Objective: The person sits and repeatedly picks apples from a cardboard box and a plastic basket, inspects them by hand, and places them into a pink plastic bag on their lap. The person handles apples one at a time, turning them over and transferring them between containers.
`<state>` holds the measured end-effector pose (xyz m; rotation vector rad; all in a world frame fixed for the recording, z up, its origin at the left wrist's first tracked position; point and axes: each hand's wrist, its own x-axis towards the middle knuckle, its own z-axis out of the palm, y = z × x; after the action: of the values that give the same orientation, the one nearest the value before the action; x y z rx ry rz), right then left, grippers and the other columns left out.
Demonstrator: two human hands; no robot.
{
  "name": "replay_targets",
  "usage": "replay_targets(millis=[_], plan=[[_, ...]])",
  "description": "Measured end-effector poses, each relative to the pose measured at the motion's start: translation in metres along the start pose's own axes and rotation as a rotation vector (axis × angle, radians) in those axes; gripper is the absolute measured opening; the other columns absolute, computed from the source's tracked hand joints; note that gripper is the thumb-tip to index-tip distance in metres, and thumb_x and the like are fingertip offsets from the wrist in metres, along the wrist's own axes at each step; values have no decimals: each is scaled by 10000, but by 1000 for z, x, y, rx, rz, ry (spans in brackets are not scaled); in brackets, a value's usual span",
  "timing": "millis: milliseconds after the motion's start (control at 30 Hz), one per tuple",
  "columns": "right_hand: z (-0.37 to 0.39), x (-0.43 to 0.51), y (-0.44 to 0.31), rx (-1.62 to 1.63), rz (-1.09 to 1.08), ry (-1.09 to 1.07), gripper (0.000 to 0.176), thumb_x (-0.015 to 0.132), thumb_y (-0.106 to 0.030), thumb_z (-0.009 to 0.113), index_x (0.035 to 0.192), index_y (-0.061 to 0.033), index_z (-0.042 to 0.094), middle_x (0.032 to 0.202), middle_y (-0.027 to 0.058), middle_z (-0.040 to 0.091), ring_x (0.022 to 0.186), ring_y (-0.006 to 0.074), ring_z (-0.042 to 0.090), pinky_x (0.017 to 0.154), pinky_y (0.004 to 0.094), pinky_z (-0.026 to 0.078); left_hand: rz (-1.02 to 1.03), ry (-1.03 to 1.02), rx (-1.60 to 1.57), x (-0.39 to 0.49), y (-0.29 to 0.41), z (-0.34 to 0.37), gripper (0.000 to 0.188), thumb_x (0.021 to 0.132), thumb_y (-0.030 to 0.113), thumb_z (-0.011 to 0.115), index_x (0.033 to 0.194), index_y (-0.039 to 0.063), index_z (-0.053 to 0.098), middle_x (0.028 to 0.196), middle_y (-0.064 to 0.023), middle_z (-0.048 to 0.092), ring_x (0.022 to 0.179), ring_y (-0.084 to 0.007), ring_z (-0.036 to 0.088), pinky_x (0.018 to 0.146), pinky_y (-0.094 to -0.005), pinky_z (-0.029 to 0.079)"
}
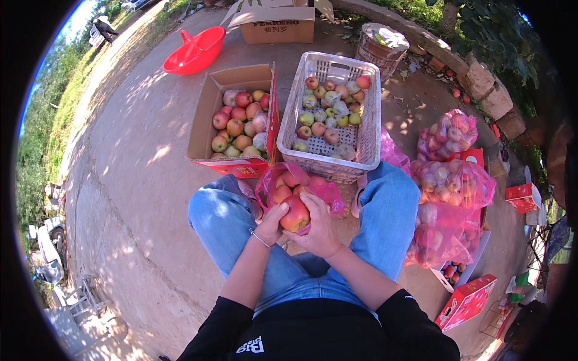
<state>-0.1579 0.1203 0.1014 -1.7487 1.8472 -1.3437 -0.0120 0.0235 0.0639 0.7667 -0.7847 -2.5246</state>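
Note:
Between my knees, my left hand (271, 223) and my right hand (317, 225) hold one red apple (295, 215) from both sides. Just beyond it lies a pink plastic bag (333, 194) with several apples in it. Past my left knee stands an open cardboard box (198, 122) filled with red and yellowish apples. To its right, a pale perforated plastic crate (374, 122) contains apples, some in clear wrapping, with part of its floor showing.
Full pink bags of apples (456, 185) are piled at my right, near red printed cartons (469, 302). A red plastic basket (192, 52), a large cardboard carton (277, 29) and a rusty drum (379, 52) stand farther off. A low stone wall (490, 85) curves along the upper right.

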Motion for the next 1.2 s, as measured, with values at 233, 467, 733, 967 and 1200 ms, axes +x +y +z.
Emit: replay_targets(millis=[233,467,733,967,1200], plan=[[-44,49,-8,94,27,-346,1009,607,-271,959,1437,-37,437,1392,197,527,1300,401,508,1089,483,422,-18,-66,-155,3,12,24,850,908,535,720,1512,43,380,1469,-151,517,1331,-280,566,1104,-432,491],[-65,126,5,102,-173,-308,909,640,-205,916,1411,-38,465,1371,191,515,1274,403,518,1089,477,449,293,101,610,38,83,49,924,757,232,857,1497,-11,359,1388,-141,503,1287,-216,528,1069,-362,480],[-64,188,56,72,-222,-126,965,679,-313,926,1457,-42,424,1362,204,543,1202,415,579,988,468,523,102,-40,770,112,178,82,745,746,273,871,1328,-9,502,1221,-108,600,1129,-170,600,982,-319,505],[-95,199,103,82,-88,-389,930,826,-419,829,1540,-53,358,1349,208,541,1214,386,585,1026,457,488,-105,44,336,142,163,71,649,748,176,748,1320,-30,522,1171,-112,638,1101,-204,635,997,-330,496],[-114,249,205,-267,174,-236,452,907,-229,739,1293,-45,592,1240,204,621,1114,386,633,950,466,526,-28,125,232,147,203,60,678,752,178,795,1342,8,507,1195,-108,622,1108,-191,616,991,-331,500]])
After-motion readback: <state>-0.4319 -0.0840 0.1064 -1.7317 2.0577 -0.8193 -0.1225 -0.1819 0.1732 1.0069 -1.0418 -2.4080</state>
